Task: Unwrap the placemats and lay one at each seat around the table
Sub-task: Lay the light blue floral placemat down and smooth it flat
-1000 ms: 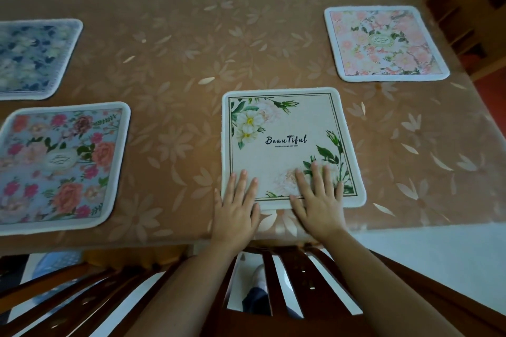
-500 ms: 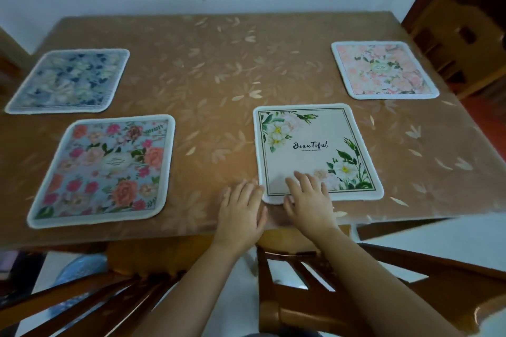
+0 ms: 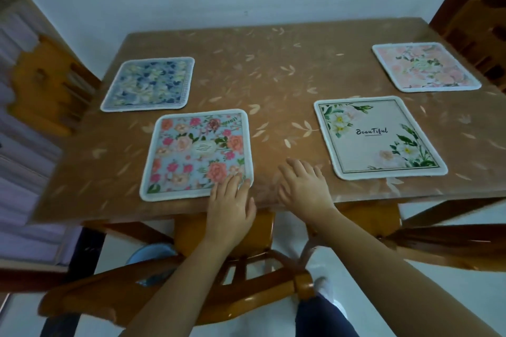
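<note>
Coral-and-pink floral placemat (image 3: pixel 200 150) lay under the left hand (image 3: pixel 230 205): fingers straight, tips resting on its near right corner, gripping nothing. Right hand (image 3: pixel 304 186) lay flat & relaxed on the brown table (image 3: pixel 273 76) just right of the left, holding nothing. It sat btwn that mat and the cream "Beautiful" placemat (image 3: pixel 375 137) to its right, touching neither. Beyond the left hand, further left: blue floral placemat (image 3: pixel 149 85). Beyond the right hand, far right: pale pink placemat (image 3: pixel 424 65). Wooden chair (image 3: pixel 260 298) stood below both wrists.
</note>
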